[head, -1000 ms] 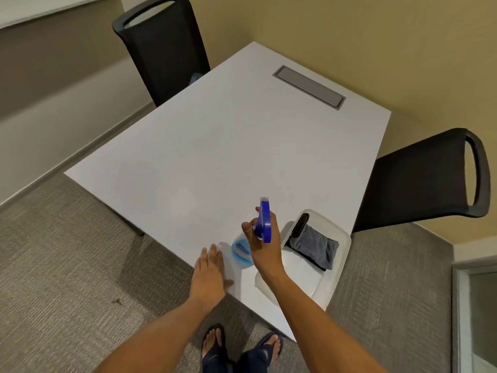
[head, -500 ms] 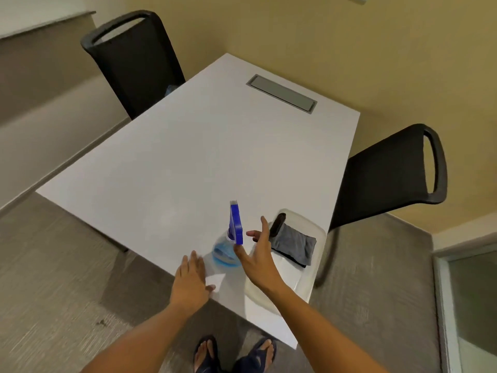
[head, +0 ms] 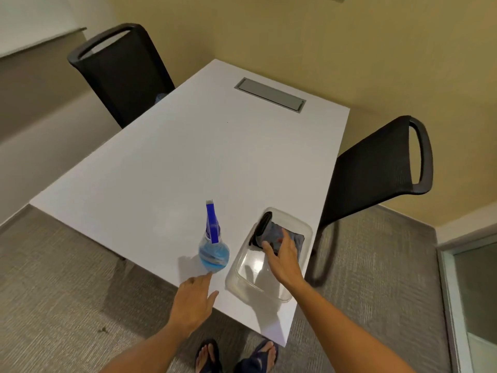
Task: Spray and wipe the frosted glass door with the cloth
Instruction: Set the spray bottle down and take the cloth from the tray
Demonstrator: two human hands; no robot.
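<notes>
A spray bottle (head: 213, 247) with a clear round body, blue liquid and a blue trigger head stands upright near the front edge of the white table (head: 188, 162). To its right lies a clear plastic tray (head: 243, 277) holding a folded grey cloth (head: 271, 231) at its far end. My right hand (head: 283, 255) reaches into the tray, fingers spread and resting on the cloth. Just in front of the bottle, my left hand (head: 195, 301) lies flat on the table edge, its fingertips nearly at the bottle's base. The frosted glass door (head: 478, 300) shows at the far right edge.
Two black mesh chairs stand at the table, one at the back left (head: 121, 74) and one on the right (head: 376, 168). A grey cable hatch (head: 269, 94) is set into the far end of the tabletop. Grey carpet surrounds the table.
My right hand let go of the spray bottle, which now stands free, and moved right into the tray onto the cloth. The view has shifted left and tilted up.
</notes>
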